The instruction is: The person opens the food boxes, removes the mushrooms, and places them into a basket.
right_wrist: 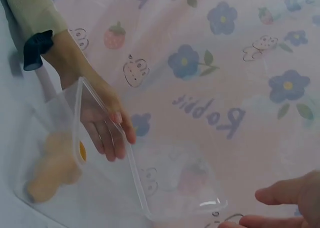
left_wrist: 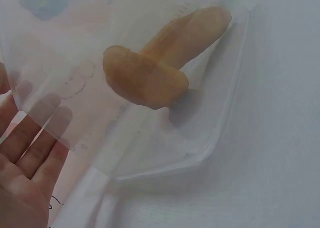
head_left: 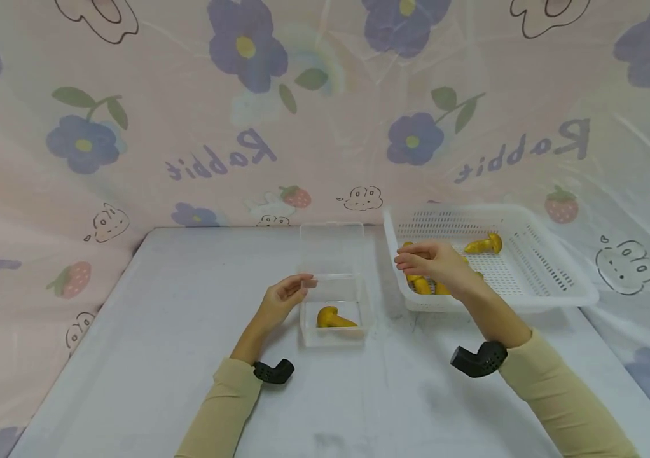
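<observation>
A clear plastic box (head_left: 335, 338) stands on the table with its lid (head_left: 332, 245) folded back behind it. One yellow mushroom (head_left: 333, 317) lies inside; the left wrist view shows its cap and thick stem (left_wrist: 187, 35) through the clear wall. My left hand (head_left: 285, 300) rests at the box's left rim, its fingers (left_wrist: 37, 150) fairly straight along the outside of the wall. My right hand (head_left: 436, 262) hovers over the left side of a white basket (head_left: 554, 299), thumb and fingers apart in the right wrist view, nothing between them.
Several more yellow mushrooms (head_left: 421, 285) lie in the basket's left part, partly hidden under my right hand. Another mushroom (head_left: 483, 244) lies farther back in it. A patterned curtain (head_left: 325, 127) hangs behind the white table (head_left: 187, 381).
</observation>
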The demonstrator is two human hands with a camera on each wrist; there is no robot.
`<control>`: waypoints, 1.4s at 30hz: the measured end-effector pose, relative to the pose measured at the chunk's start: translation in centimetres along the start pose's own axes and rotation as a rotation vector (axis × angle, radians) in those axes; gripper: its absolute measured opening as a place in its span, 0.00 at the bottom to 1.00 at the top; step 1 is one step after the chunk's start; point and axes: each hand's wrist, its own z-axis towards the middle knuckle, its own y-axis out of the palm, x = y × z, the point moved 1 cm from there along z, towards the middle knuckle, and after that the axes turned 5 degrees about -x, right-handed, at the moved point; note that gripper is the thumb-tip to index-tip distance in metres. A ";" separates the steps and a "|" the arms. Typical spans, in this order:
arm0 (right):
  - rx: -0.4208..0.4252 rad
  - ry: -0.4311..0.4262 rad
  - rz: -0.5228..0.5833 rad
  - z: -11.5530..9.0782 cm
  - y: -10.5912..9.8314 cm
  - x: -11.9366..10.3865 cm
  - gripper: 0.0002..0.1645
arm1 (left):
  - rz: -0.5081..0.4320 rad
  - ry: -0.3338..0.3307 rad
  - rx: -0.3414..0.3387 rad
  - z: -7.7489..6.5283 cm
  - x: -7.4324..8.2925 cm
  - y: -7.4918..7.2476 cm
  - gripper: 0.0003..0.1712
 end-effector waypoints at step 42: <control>-0.363 0.100 -0.134 4.9 11.5 0.8 0.31 | -0.064 -0.013 -0.011 0.0 0.1 0.1 0.22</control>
